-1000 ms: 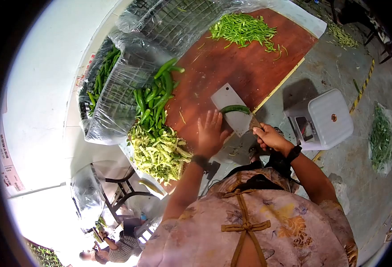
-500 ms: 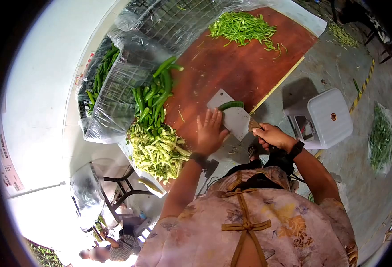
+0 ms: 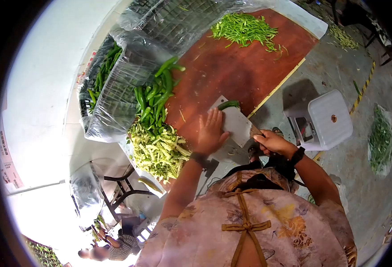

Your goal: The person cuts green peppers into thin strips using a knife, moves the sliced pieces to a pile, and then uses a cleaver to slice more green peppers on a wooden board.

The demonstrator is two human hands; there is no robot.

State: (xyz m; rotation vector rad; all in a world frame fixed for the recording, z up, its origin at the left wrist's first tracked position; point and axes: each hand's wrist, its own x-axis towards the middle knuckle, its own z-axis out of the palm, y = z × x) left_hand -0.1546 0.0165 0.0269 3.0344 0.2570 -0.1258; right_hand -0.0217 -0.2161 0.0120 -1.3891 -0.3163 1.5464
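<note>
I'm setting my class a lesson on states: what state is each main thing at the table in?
Cleaver, held in the right hand
Right hand, closed
Left hand, open, fingers extended
Pepper at the cleaver, whole or cut unclear
Pepper crate, lined with plastic
Piled peppers, whole
Green strips, thinly cut, heaped
Pale pieces, heaped
Tabletop, partly covered

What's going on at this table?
A person is working on peppers. The right hand grips a cleaver by its handle, with one green pepper lying across the blade. The left hand is palm down, fingertips beside the blade; whether they touch the pepper is unclear. On the reddish tabletop, thin green strips are heaped at the far end, while whole peppers and a pale green pile sit to the person's left.
</note>
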